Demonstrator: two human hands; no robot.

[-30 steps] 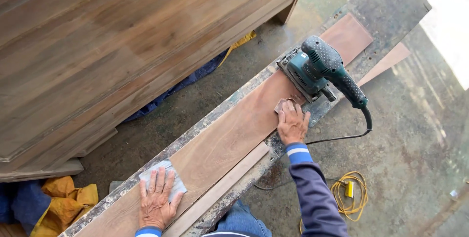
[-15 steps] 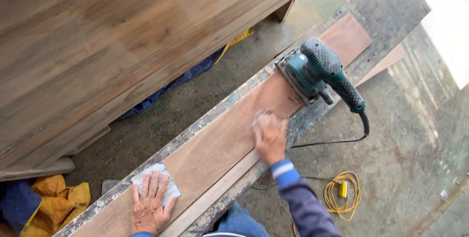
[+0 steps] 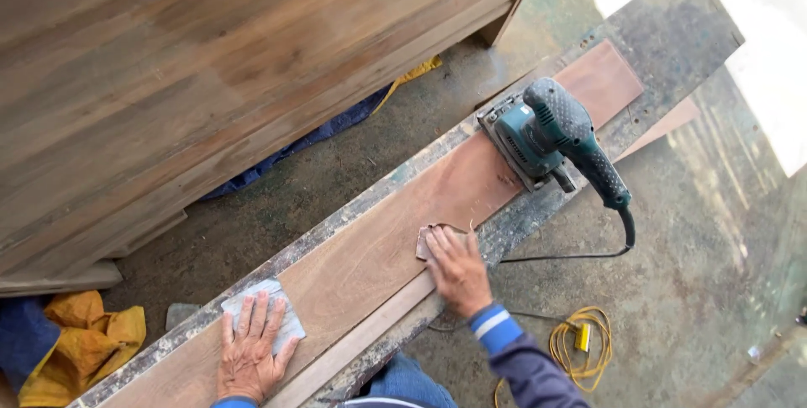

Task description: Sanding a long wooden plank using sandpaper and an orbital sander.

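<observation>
A long reddish wooden board (image 3: 378,248) lies diagonally on a worn, paint-stained bench (image 3: 672,30). My right hand (image 3: 458,269) presses a small piece of sandpaper (image 3: 427,240) flat on the board near its middle. My left hand (image 3: 250,353) lies flat, fingers spread, on a grey folded sheet of sandpaper (image 3: 282,311) at the board's near end. A green electric sander (image 3: 546,135) rests on the board beyond my right hand, untouched, its black cord trailing off the bench.
A large wooden cabinet (image 3: 210,63) fills the upper left. A narrow pale strip of wood (image 3: 361,341) lies along the board's near edge. A coiled yellow cable (image 3: 580,341) lies on the concrete floor at right. Yellow and blue cloth (image 3: 76,349) sits at lower left.
My right hand has slid the sandpaper down the board, away from the sander and toward me. My left hand has stayed pressed on the grey sheet.
</observation>
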